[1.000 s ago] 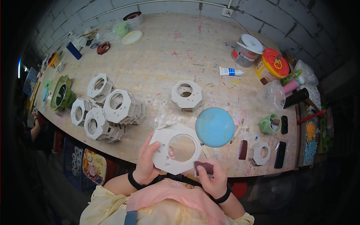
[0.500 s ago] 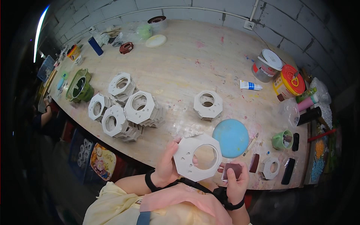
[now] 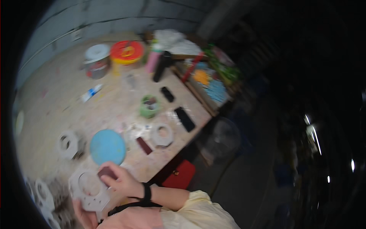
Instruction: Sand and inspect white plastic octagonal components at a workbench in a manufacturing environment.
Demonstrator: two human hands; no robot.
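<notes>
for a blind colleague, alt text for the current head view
A person's left hand holds a pale octagonal frame; the right hand holds a dark red pad close to it. On the table beyond are a blue disc, green cup and two lidded buckets.

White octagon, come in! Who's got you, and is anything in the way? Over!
Left hand holding white octagon. Right hand holding brown pad near its edge; contact too blurred to tell. Blue disc just beyond.
</notes>
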